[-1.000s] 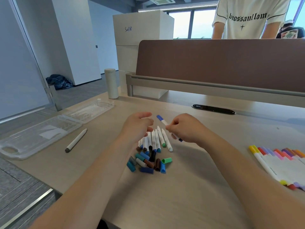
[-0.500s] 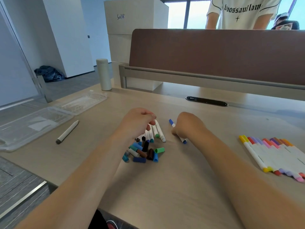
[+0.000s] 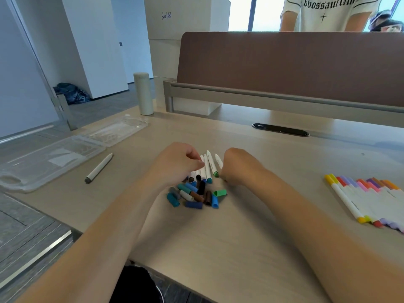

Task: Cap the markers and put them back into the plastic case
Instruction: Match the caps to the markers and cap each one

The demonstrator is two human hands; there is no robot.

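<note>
Beside uncapped markers (image 3: pixel 207 169) — right hand (image 3: pixel 237 165) back, blue marker now unseen, grip hidden: cannot tell; left hand (image 3: pixel 179 165) curled on barrels — next capping due.

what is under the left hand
Under the left hand lie the near ends of a row of white markers; loose caps sit just nearer. How many markers it covers cannot be seen.

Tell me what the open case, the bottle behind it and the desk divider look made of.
Open case: clear, glossy thin plastic; the desk shows through it. Bottle: matte off-white, probably coated metal or plastic; cannot tell which. Desk divider: brown, matte, likely fabric or felt over a panel.
</note>
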